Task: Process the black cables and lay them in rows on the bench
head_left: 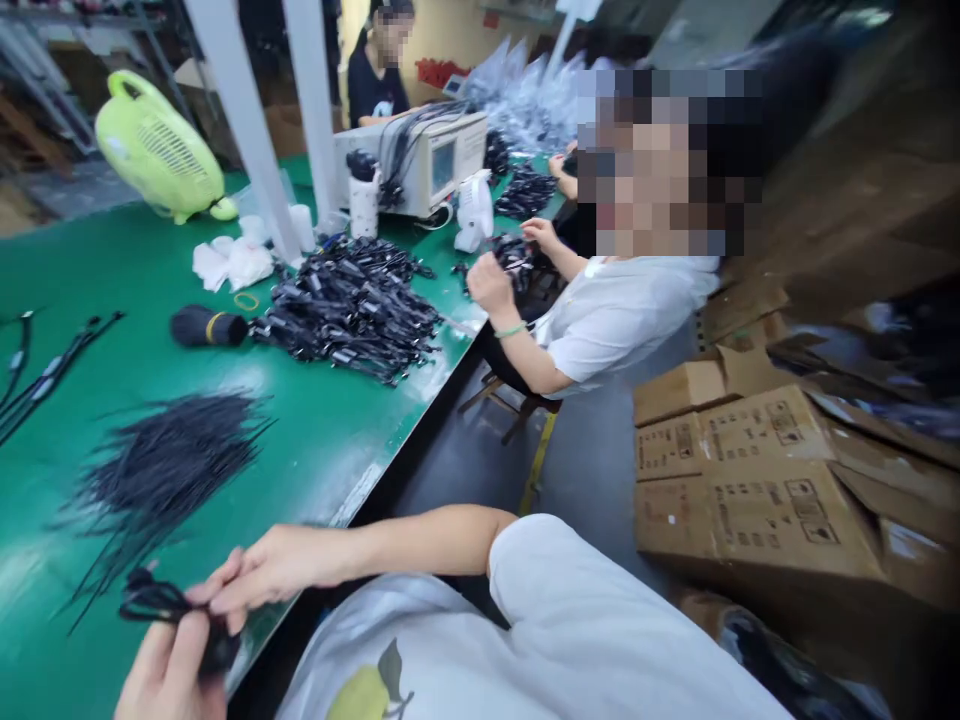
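Observation:
At the bottom left, both my hands are closed on a coiled black cable (154,603) over the near edge of the green table (315,450). My left hand (172,675) grips the bundle from below, and my right hand (262,572) pinches its top with the fingertips. Just beyond them lies a fanned pile of thin black ties (161,470).
A big heap of bundled black cables (349,305) lies mid-table, with a black roll (206,327) beside it. A green fan (157,150), white posts (240,120) and a tester box (431,160) stand farther back. A seated co-worker (607,320) works on the right, near stacked cardboard boxes (750,470).

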A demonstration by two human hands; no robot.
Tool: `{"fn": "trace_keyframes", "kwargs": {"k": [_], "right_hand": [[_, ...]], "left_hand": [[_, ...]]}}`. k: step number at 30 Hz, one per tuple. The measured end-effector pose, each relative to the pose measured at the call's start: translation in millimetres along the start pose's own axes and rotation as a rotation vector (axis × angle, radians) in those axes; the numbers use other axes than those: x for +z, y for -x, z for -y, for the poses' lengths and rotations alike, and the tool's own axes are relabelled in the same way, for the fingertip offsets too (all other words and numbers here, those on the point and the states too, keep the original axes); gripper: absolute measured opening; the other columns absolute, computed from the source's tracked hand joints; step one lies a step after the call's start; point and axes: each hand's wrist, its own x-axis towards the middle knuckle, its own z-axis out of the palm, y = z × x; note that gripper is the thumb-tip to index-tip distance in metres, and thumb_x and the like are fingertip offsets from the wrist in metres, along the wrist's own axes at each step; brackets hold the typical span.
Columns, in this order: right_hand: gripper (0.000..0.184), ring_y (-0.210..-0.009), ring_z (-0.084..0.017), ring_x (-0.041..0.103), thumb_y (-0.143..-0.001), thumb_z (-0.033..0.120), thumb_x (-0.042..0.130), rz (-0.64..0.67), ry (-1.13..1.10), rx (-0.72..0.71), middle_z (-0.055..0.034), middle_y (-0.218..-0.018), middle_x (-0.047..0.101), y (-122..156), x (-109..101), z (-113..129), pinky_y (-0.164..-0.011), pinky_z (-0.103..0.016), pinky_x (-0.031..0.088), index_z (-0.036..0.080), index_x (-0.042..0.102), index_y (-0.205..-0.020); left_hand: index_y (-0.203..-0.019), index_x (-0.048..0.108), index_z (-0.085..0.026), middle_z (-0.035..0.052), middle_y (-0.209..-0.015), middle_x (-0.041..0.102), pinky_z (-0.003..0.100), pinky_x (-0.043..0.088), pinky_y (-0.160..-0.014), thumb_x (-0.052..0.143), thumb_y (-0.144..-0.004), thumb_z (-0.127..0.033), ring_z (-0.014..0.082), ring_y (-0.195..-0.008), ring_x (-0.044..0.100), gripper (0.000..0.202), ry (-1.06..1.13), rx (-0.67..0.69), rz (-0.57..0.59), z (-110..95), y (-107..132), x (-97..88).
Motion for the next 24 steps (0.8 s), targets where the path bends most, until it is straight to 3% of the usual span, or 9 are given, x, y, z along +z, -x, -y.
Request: {"fn": "trace_keyframes", "kwargs": {"k": [3,6,7,11,15,17,20,22,24], "right_hand": [[0.026,-0.069,-0.005,0.052,-0.087,0.036,0.058,-0.099,0.067,-0.037,0.0030,-0.074,0.062,16,1,-2,-0.065,-0.016,0.039,0.014,0.067,-0.076],[0.028,-0.074,-0.009,0.055,-0.092,0.032,0.048,-0.318,0.161,-0.091,0.0005,-0.077,0.062,13,-3,-11,-0.071,-0.020,0.042,0.015,0.066,-0.079],[0.028,-0.077,-0.010,0.056,-0.093,0.032,0.046,-0.355,0.202,-0.118,-0.0009,-0.081,0.063,8,-2,-14,-0.073,-0.021,0.043,0.015,0.066,-0.084],[0.041,-0.098,-0.017,0.058,-0.093,0.039,0.048,-0.430,0.405,-0.308,-0.0119,-0.119,0.055,-3,16,-21,-0.082,-0.029,0.049,0.016,0.051,-0.127],[0.046,-0.124,-0.025,0.045,-0.096,0.039,0.041,-0.608,0.846,-0.488,-0.0168,-0.138,0.042,-6,19,-9,-0.102,-0.043,0.040,0.019,0.041,-0.137],[0.037,-0.127,-0.026,0.042,-0.098,0.037,0.038,-0.543,1.119,-0.522,-0.0143,-0.133,0.048,-9,12,-1,-0.106,-0.048,0.034,0.022,0.049,-0.131],[0.034,-0.109,-0.026,0.053,-0.098,0.041,0.038,-0.198,1.406,-0.438,-0.0132,-0.110,0.059,-11,1,5,-0.092,-0.043,0.043,0.017,0.059,-0.111],[0.040,-0.091,-0.022,0.057,-0.098,0.046,0.037,-0.026,1.462,-0.313,-0.0110,-0.098,0.060,-9,-9,3,-0.077,-0.035,0.047,0.014,0.060,-0.104],[0.041,-0.082,-0.018,0.058,-0.097,0.049,0.037,0.028,1.440,-0.191,-0.0078,-0.095,0.060,-1,-27,0,-0.069,-0.029,0.046,0.015,0.060,-0.101]], "left_hand": [[-0.082,0.053,-0.023,-0.0083,-0.056,0.043,0.029,0.055,-0.069,0.060,-0.085,-0.042,0.0077,-0.047,0.045,0.020,0.420,-0.151,-0.268,-23,3,7.4],[-0.080,0.053,-0.020,-0.0112,-0.053,0.026,0.018,0.038,-0.048,0.065,-0.081,-0.037,0.0038,-0.039,0.019,0.021,0.674,-0.189,-0.281,-27,-7,8.8],[-0.081,0.054,-0.020,-0.0113,-0.053,0.023,0.018,0.037,-0.048,0.063,-0.083,-0.039,0.0043,-0.040,0.018,0.021,0.721,-0.186,-0.260,-24,-11,8.6],[-0.101,0.058,-0.018,-0.0017,-0.075,0.051,0.023,0.044,-0.068,0.059,-0.085,-0.044,0.0103,-0.068,0.051,0.030,0.776,-0.105,-0.204,-13,-16,11.6],[-0.108,0.060,-0.017,0.0000,-0.078,0.054,0.025,0.042,-0.071,0.055,-0.087,-0.039,0.0134,-0.074,0.052,0.031,0.539,-0.048,-0.062,-5,-9,7.8],[-0.102,0.062,-0.017,0.0002,-0.073,0.055,0.027,0.042,-0.070,0.048,-0.091,-0.039,0.0143,-0.069,0.052,0.028,0.237,-0.016,-0.012,1,-5,2.7],[-0.109,0.063,-0.019,0.0026,-0.076,0.064,0.031,0.045,-0.077,0.042,-0.093,-0.036,0.0184,-0.073,0.058,0.031,-0.235,0.051,0.025,9,0,-3.7],[-0.117,0.061,-0.020,0.0056,-0.091,0.070,0.034,0.047,-0.085,0.041,-0.094,-0.036,0.0213,-0.086,0.064,0.035,-0.382,0.107,0.098,15,2,-8.7],[-0.124,0.056,-0.021,0.0086,-0.117,0.067,0.037,0.045,-0.096,0.043,-0.092,-0.040,0.0237,-0.108,0.062,0.039,-0.434,0.150,0.119,22,4,-18.0]]}}
